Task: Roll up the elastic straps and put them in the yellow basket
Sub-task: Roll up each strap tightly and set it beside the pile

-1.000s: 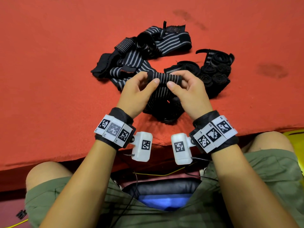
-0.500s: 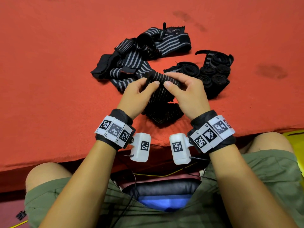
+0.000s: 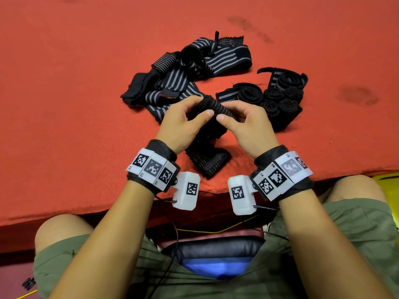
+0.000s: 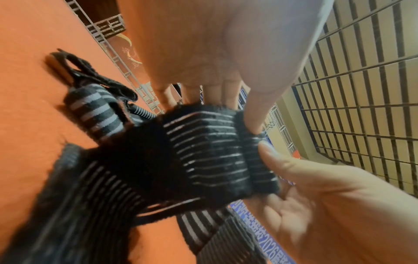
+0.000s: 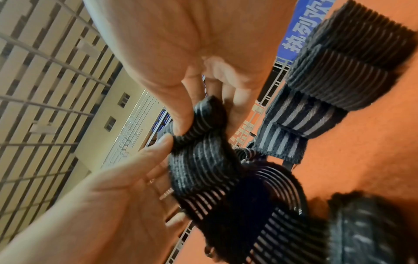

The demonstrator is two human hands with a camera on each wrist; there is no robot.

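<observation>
Both hands pinch one striped elastic strap (image 3: 216, 106) just above the counter (image 3: 64, 104) — the left hand (image 3: 181, 126) and right hand (image 3: 248, 126) have fingers (image 4: 255, 114) curled round its rolled end, thumbs nearly touching. Its loose tail trails onto the red cloth. Unrolled straps (image 3: 183, 76) lie behind, rolled straps (image 3: 278, 98) at right. A yellow basket's edge (image 3: 388, 180) shows beside the right knee.

A black grey-striped elastic strap (image 3: 218, 106), partly rolled, trails its loose end onto the red table.

Black straps (image 3: 216, 108) — grey-striped — on red cloth (image 3: 64, 104)
</observation>
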